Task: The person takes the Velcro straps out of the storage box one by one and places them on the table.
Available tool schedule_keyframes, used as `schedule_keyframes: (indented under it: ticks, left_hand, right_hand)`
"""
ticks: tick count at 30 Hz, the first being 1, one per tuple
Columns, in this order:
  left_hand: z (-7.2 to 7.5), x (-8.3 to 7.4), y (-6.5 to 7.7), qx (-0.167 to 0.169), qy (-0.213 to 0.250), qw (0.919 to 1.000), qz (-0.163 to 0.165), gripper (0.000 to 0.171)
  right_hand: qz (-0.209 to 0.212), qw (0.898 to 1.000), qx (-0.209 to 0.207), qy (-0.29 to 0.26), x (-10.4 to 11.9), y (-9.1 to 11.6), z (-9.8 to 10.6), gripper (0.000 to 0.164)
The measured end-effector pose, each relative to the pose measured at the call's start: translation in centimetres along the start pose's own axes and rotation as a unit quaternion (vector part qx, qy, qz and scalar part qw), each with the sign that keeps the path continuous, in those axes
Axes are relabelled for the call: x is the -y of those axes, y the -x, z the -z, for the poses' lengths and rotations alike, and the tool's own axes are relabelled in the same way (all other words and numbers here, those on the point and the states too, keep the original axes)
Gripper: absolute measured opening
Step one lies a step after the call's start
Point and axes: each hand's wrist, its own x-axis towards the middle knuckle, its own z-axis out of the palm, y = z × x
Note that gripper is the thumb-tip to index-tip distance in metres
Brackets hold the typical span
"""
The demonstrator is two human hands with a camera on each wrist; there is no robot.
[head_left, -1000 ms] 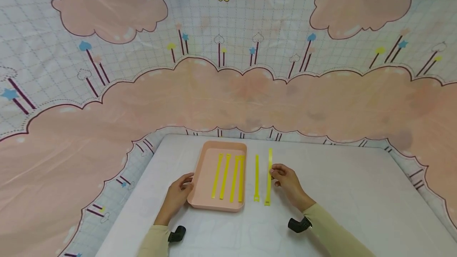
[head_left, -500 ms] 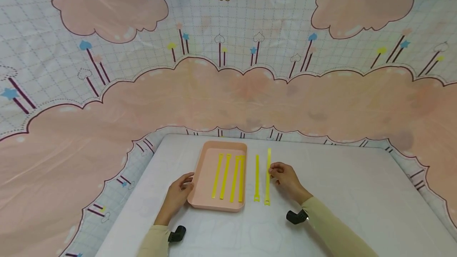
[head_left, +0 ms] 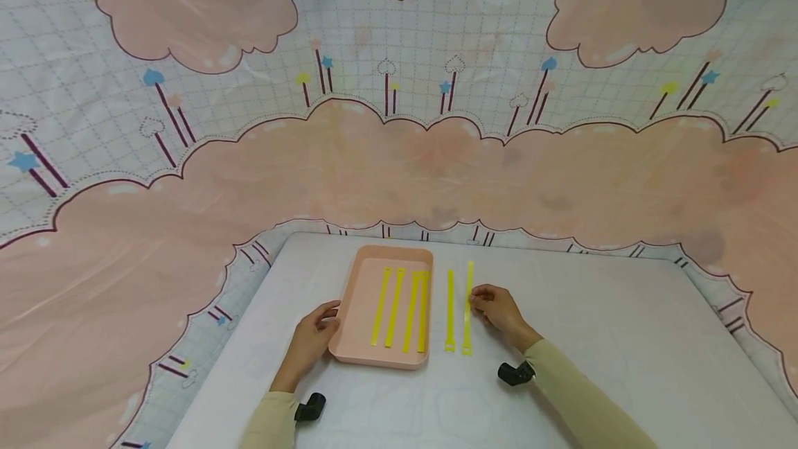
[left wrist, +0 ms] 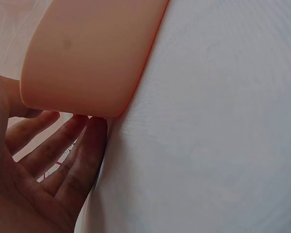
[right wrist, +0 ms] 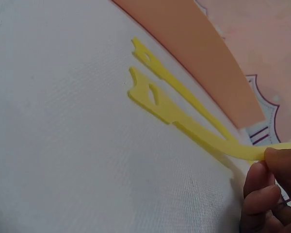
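Observation:
My right hand [head_left: 501, 309] pinches a yellow hook-and-loop cable tie [head_left: 467, 328] near its middle, between thumb and fingers. In the right wrist view the slotted, notched head of this cable tie [right wrist: 153, 94] points away from the hand, and the strap bends up toward the fingertips. Beside it a second cable tie [head_left: 450, 303] lies roughly parallel, between the held one and the peach tray [head_left: 355, 335]. Several more yellow ties [head_left: 393, 314] lie lengthwise inside the tray. At the tray's left side rests my left hand [head_left: 310, 338], its loosely extended fingers touching the outer wall [left wrist: 87, 73].
A white surface [head_left: 592, 324] extends under the tray and both hands. Behind it hangs a printed cloth [head_left: 436, 172] with clouds and stars. Black wrist devices, one by the left sleeve [head_left: 310, 407] and one by the right [head_left: 516, 373], sit just above the table.
My right hand has shifted slightly left with the cable tie, bringing it a little closer to the neighbouring one. The left hand and tray have stayed put.

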Motion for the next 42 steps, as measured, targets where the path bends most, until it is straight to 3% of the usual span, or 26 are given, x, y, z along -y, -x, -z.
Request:
schedule_keyframes:
  ticks: [9,16,21,31,42]
  left_hand:
    - [0.03,0.19,0.06,0.000,0.007,1.0000,0.003,0.040]
    - [-0.04,0.01,0.27,-0.004,-0.001,1.0000,-0.006,0.040]
    - [-0.06,-0.05,0.31,-0.007,-0.002,1.0000,-0.004,0.039]
    - [0.01,0.19,-0.02,-0.006,-0.003,1.0000,-0.002,0.040]
    - [0.13,-0.11,0.00,0.000,-0.002,0.9999,-0.011,0.040]
  right_hand:
    - [0.025,0.998,-0.008,0.054,-0.40,-0.36,-0.44,0.011]
    - [0.071,0.990,-0.029,0.122,-0.39,-0.29,-0.61,0.007]
    - [0.074,0.985,-0.044,0.150,-0.64,-0.36,-0.58,0.007]
    - [0.096,0.978,-0.064,0.174,-0.71,-0.58,-0.84,0.010]
    - [0.075,0.981,-0.077,0.161,-0.67,-0.59,-0.91,0.018]
